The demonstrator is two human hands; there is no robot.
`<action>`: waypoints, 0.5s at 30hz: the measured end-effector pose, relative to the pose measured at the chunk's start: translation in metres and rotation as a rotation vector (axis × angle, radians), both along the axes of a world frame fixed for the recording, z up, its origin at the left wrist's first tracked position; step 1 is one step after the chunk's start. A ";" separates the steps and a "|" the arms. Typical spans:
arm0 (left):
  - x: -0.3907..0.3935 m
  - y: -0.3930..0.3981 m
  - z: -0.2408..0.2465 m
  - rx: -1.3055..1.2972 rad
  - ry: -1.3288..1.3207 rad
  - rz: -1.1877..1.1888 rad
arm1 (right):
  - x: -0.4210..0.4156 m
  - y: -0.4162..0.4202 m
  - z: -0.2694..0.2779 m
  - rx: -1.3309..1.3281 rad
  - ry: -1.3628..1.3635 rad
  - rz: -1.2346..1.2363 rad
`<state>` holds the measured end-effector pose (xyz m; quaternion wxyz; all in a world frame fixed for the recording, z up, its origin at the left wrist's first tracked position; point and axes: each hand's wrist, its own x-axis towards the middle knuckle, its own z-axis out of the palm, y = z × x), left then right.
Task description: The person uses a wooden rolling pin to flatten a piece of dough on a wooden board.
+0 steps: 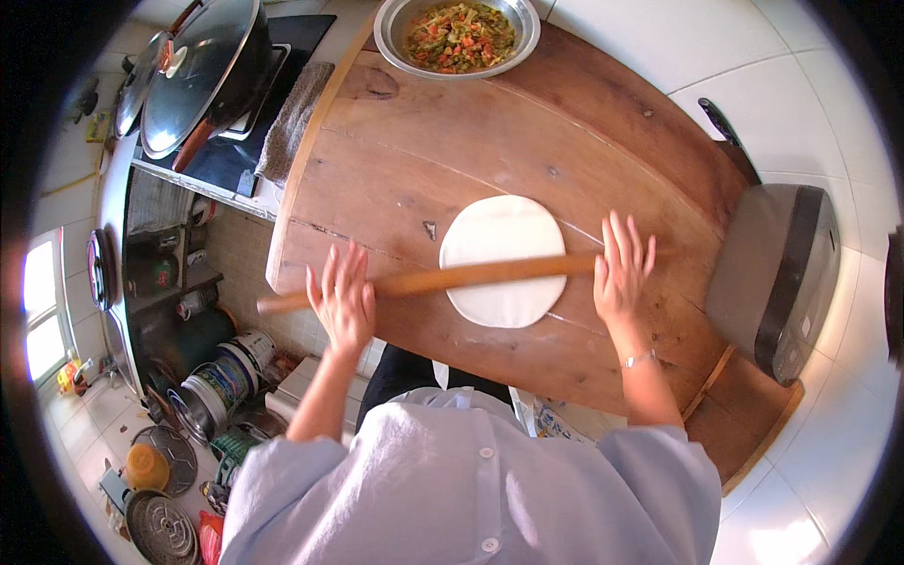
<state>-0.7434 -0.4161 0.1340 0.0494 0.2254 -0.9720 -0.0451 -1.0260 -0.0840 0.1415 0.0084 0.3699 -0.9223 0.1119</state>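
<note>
A long wooden rolling pin (505, 271), slightly blurred, lies across a round, flat sheet of white dough (503, 229) on a wooden board table (395, 155). My left hand (342, 300) rests palm down on the pin, left of the dough, its fingers stretched out. On the other side, my right hand (623, 272) lies on the pin near its right end with straight fingers. Neither hand's fingers wrap around the wood. The pin's left end sticks out past my left hand and beyond the table's edge.
At the far edge stands a metal bowl (387, 42) of chopped cooked vegetables. A grey appliance (748, 275) and a black-handled knife (720, 121) are at the right. A lidded wok (205, 78) sits on the stove, near a folded towel (293, 120). Buckets (219, 371) stand lower left.
</note>
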 end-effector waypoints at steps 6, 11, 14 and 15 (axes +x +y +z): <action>-0.066 -0.053 0.003 -0.024 0.120 -0.034 | -0.075 -0.065 0.009 -0.069 0.145 0.044; -0.115 -0.086 0.017 -0.057 0.187 0.008 | -0.107 -0.098 0.006 -0.049 0.167 0.024; -0.030 -0.026 0.004 0.034 -0.027 -0.056 | -0.038 -0.026 -0.003 0.035 0.068 0.043; -0.011 0.001 0.009 0.083 -0.022 0.031 | -0.024 -0.012 -0.005 0.006 0.013 0.039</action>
